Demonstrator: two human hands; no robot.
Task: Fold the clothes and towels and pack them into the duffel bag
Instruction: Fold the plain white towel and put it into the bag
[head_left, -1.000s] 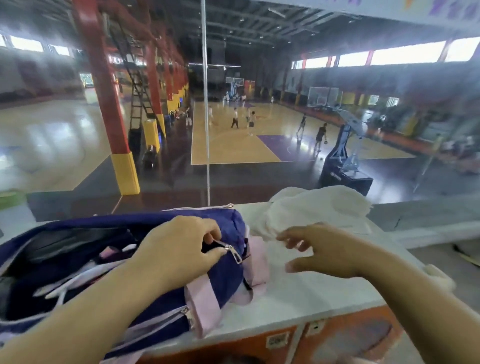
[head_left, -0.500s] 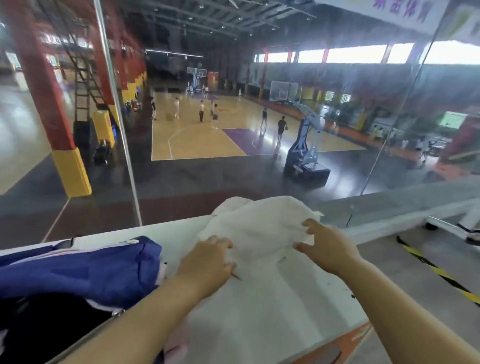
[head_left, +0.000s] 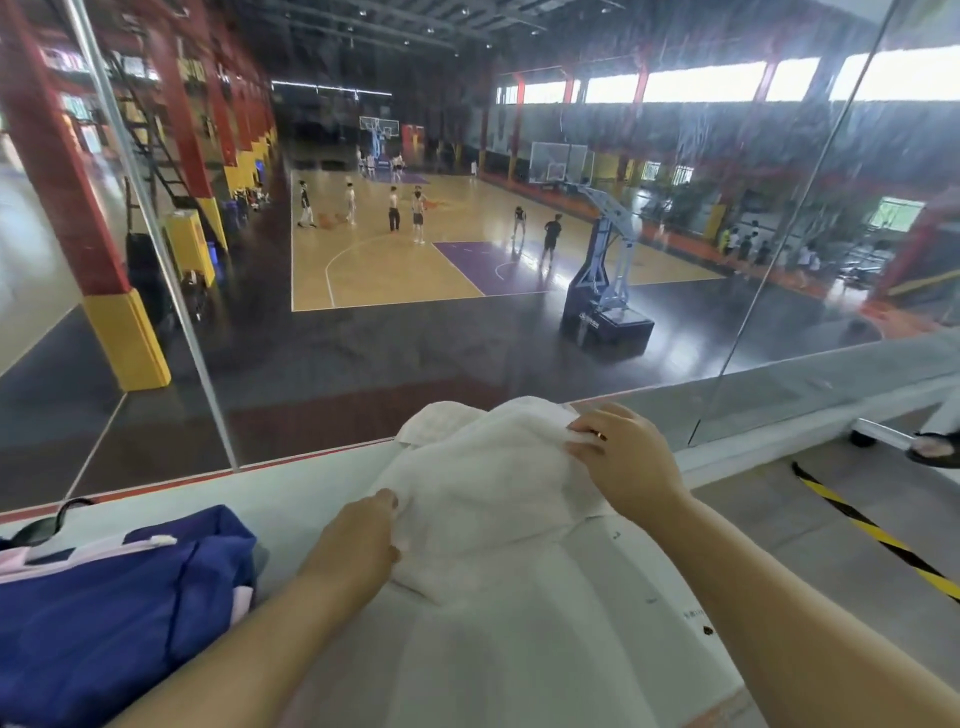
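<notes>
A crumpled white towel (head_left: 483, 483) lies on the white counter (head_left: 519, 649) against the glass wall. My left hand (head_left: 358, 540) pinches the towel's near left edge. My right hand (head_left: 623, 462), with a ring on one finger, grips its far right edge. The navy duffel bag (head_left: 114, 613) with pale pink trim sits at the lower left, partly cut off by the frame, and both hands are apart from it.
A glass wall (head_left: 363, 364) rises directly behind the counter, overlooking a basketball court with players below. To the right the counter ends above a grey floor with black-and-yellow tape (head_left: 878, 535). A person's sandalled foot (head_left: 932, 449) shows at the far right.
My left hand left the bag's zipper and both hands moved right onto the white towel and took hold of it. The view swung right, so the bag now sits at the lower left.
</notes>
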